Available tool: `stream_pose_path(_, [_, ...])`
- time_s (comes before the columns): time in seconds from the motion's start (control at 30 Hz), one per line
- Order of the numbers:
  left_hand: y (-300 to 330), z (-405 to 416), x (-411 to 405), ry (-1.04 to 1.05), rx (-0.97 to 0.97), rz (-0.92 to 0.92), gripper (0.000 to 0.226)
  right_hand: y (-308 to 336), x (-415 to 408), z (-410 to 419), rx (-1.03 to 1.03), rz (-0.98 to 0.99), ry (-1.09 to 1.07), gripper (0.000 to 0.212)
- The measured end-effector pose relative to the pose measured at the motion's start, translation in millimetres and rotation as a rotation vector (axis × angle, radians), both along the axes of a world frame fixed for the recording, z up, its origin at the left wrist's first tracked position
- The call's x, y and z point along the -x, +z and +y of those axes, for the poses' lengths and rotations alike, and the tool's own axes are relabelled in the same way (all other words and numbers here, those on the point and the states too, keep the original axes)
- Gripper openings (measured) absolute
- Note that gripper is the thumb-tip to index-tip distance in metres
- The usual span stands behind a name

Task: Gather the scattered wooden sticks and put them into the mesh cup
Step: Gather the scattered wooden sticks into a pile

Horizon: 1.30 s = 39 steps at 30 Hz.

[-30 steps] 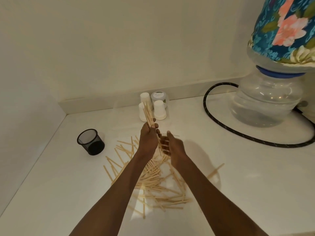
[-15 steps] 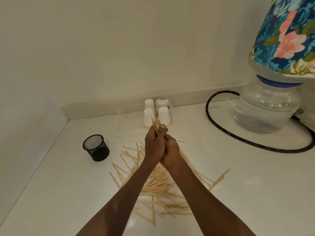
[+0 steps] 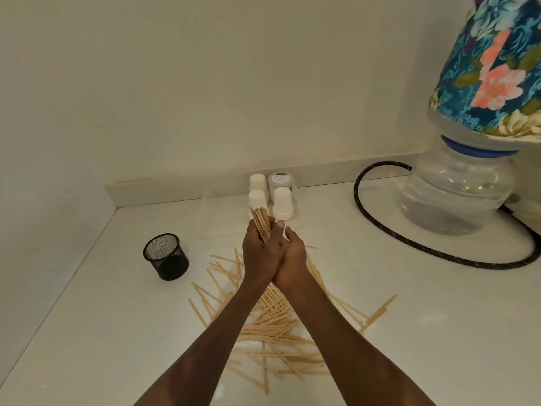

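A bundle of wooden sticks (image 3: 261, 223) stands upright in my left hand (image 3: 259, 253), which is shut around it above the pile. My right hand (image 3: 292, 256) presses against the left one, its fingers curled at the side of the bundle. Under my forearms, several loose wooden sticks (image 3: 272, 323) lie scattered on the white counter. The black mesh cup (image 3: 165, 257) stands upright to the left of the pile, apart from both hands, with no sticks showing above its rim.
Three upturned white paper cups (image 3: 282, 204) and a small grey-lidded jar (image 3: 280, 183) stand by the back wall. A large clear water jug (image 3: 456, 191) with a floral cover and a black hose (image 3: 380, 227) fill the right side. Walls close off the left and back.
My right hand has come up against the left and now touches the bundle. The bundle sits lower in the grip, with less of it sticking out above my fingers.
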<state>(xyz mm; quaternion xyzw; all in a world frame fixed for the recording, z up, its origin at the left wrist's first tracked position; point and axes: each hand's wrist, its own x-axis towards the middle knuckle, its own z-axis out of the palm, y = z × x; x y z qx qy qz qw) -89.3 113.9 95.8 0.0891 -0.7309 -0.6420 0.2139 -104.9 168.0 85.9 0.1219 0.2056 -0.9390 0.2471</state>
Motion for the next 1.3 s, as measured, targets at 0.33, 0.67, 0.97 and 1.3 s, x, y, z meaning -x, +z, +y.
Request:
stream_pose_path(0.33, [-10, -5, -3, 0.010, 0.023, -0.072, 0.020, -1, 3, -4, -0.093, -0.019, -0.029, 0.053])
stream_pose_path(0.67, [-13, -20, 0, -0.046, 0.041, -0.120, 0.027, 22, 12, 4, -0.905, 0.422, 0.019, 0.039])
stream_pose_path(0.97, [-23, -37, -3, -0.096, 0.133, -0.091, 0.029, 54, 35, 16, -1.538, 1.399, 0.347, 0.047])
stream_pose_path(1.3, [-37, -72, 1, -0.015, 0.258, -0.234, 0.039, 47, 33, -9, -1.636, 1.537, 0.560, 0.042])
